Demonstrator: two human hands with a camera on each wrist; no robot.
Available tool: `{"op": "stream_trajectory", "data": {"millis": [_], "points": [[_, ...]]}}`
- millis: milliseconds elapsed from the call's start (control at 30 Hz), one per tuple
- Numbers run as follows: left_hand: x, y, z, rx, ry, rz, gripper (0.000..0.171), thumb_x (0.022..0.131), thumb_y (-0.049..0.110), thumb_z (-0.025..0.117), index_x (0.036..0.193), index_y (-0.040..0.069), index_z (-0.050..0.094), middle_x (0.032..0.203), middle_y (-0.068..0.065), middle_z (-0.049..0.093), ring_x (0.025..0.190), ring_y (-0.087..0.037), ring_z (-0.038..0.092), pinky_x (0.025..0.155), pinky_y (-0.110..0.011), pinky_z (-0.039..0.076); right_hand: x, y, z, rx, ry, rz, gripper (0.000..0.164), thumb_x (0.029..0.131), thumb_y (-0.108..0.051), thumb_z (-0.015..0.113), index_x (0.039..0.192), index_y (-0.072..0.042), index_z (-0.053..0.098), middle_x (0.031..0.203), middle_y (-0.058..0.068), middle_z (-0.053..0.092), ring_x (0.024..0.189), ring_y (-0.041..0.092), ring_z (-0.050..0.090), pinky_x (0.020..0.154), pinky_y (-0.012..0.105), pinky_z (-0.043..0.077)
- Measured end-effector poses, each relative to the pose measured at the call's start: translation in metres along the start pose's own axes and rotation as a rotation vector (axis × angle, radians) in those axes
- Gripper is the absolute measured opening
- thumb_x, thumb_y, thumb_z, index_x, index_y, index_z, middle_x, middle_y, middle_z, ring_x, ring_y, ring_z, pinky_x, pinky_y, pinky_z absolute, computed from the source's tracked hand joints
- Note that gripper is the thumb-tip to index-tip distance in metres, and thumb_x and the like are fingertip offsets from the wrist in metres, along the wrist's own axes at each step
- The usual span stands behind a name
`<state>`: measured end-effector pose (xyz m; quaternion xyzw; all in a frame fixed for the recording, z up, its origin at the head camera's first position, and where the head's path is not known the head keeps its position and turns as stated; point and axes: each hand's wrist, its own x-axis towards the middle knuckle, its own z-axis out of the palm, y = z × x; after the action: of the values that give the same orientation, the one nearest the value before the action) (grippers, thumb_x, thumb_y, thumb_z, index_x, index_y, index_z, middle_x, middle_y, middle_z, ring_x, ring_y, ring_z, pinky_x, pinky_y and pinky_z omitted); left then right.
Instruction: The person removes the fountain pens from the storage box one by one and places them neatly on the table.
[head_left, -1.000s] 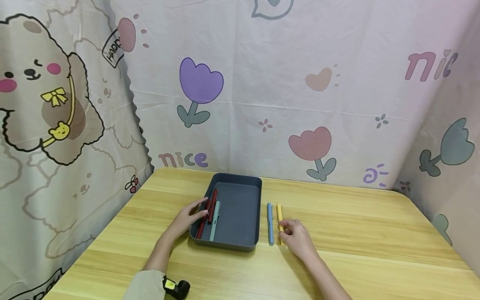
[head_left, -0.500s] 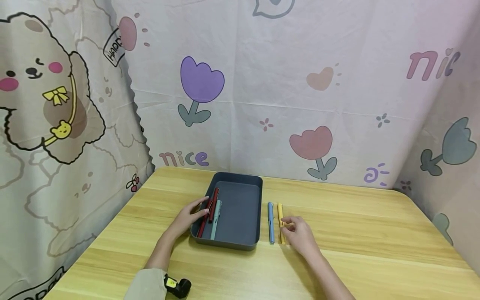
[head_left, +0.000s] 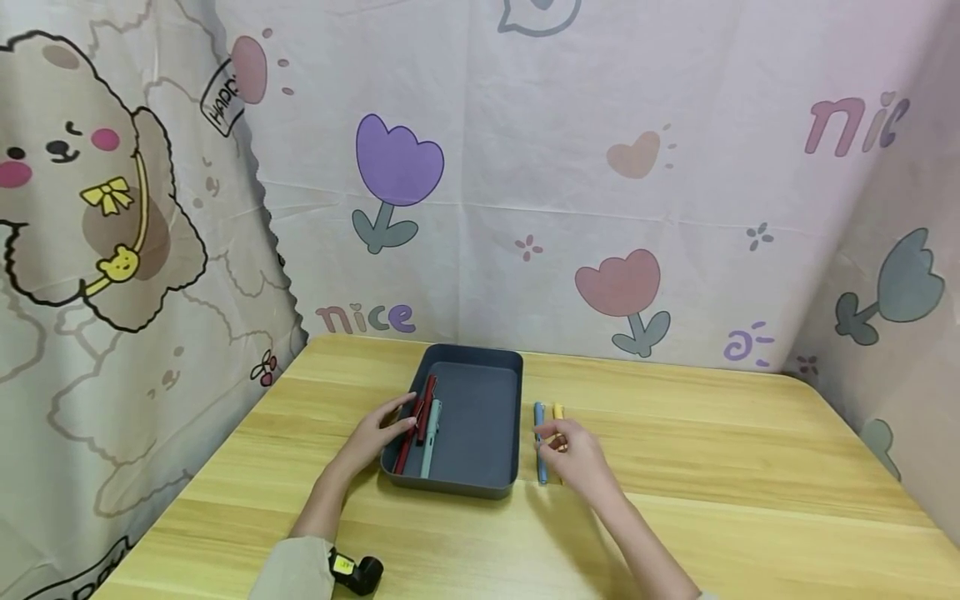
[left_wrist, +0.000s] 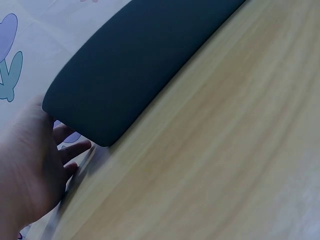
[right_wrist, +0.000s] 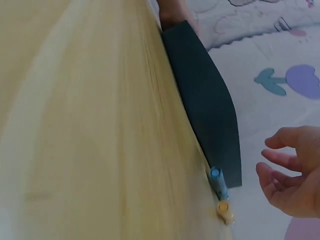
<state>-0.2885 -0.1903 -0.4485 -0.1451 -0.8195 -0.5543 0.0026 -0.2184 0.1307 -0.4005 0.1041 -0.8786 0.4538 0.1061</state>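
My left hand (head_left: pixel 369 440) holds the left rim of a dark grey tray (head_left: pixel 480 417), thumb over the edge; in the left wrist view its other fingers (left_wrist: pixel 77 150) show beyond the tray's wall (left_wrist: pixel 125 75). Inside lie two red pens (head_left: pixel 427 400) and a pale green pen (head_left: pixel 431 446), along the left side. To the tray's right, a blue pen (head_left: pixel 542 473) and a yellow pen (head_left: pixel 558 410) lie side by side. My right hand (head_left: pixel 577 458) is over them, partly covering both. The right wrist view shows that hand (right_wrist: pixel 295 172) raised, fingers loosely bent and holding nothing.
Everything stands on a light wooden table (head_left: pixel 735 467). A patterned cloth (head_left: pixel 495 150) hangs behind its back edge, with another cloth (head_left: pixel 150 375) along the left. A black wrist camera (head_left: pixel 360 575) is strapped at the left sleeve.
My right hand has moved left, from the yellow pen to over the blue pen; both pens stay on the table. My left hand and the tray have kept their places.
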Motion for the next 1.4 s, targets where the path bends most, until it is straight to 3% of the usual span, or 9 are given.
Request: {"op": "stream_trajectory", "data": {"millis": [300,500,767,1133,1400], "points": [[0.0,0.001,0.0,-0.006,0.004,-0.004,0.054,0.091,0.026,0.06,0.139,0.01,0.043,0.143,-0.018,0.032,0.13,-0.037,0.026,0.104,-0.049,0.022,0.011,-0.018,0.02,0.019,-0.107,-0.082,0.017,0.083,-0.006,0.065,0.1,-0.001,0.066,0.085,0.001,0.061,0.073,0.014,0.055,0.056,0.024,0.047],[0.0,0.0,0.0,-0.01,-0.001,-0.001,0.054,0.091,0.026,0.06,0.139,0.009,0.042,0.143,-0.019,0.032,0.13,-0.037,0.026,0.104,-0.048,0.022,0.019,-0.027,0.037,-0.004,-0.13,-0.169,0.017,0.083,-0.006,0.065,0.099,-0.001,0.067,0.089,0.004,0.062,0.073,0.014,0.056,0.058,0.024,0.047],[0.0,0.0,-0.001,-0.012,0.001,0.014,0.053,0.09,0.025,0.06,0.138,0.008,0.043,0.142,-0.019,0.033,0.131,-0.038,0.025,0.104,-0.049,0.022,0.026,-0.04,0.061,0.006,-0.198,-0.135,0.018,0.086,-0.012,0.063,0.102,-0.005,0.067,0.093,0.001,0.059,0.078,0.013,0.056,0.064,0.026,0.047],[-0.001,0.001,-0.001,-0.034,-0.002,-0.007,0.053,0.091,0.026,0.06,0.138,0.009,0.044,0.142,-0.019,0.032,0.131,-0.037,0.023,0.103,-0.05,0.023,0.035,-0.051,0.094,0.043,-0.273,-0.132,0.018,0.084,-0.01,0.064,0.101,-0.006,0.068,0.094,0.002,0.061,0.076,0.012,0.058,0.06,0.024,0.048],[-0.011,0.03,-0.003,-0.054,-0.019,-0.025,0.05,0.092,0.014,0.057,0.137,0.001,0.042,0.142,-0.024,0.03,0.13,-0.041,0.023,0.102,-0.052,0.024,0.041,-0.047,0.113,0.031,-0.33,-0.087,0.015,0.084,-0.011,0.065,0.098,-0.009,0.069,0.091,0.001,0.056,0.078,0.014,0.056,0.06,0.026,0.047]]}}
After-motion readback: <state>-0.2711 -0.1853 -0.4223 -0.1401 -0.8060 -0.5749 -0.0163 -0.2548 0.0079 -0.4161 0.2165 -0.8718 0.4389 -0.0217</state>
